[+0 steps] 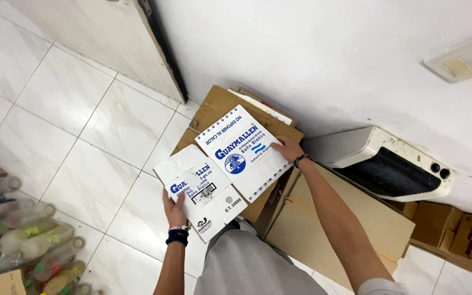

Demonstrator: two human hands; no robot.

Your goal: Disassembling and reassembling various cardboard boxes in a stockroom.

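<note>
I see glossy white floor tiles across nine o'clock, a white wall at twelve, a wall heater at three, bagged plastic bottles at eight.

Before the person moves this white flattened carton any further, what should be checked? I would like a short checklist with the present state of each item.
1. Left hand grips the lower panel of the white flattened carton: ok.
2. Right hand rests on the carton's upper panel edge: ok.
3. Carton is fully flat: not ok, it bends between the two panels.
4. Brown cardboard sheets behind stand leaning on the wall: ok.
5. Floor tiles beside the carton are free of things: ok.
6. Wall heater is off: cannot tell.
</note>
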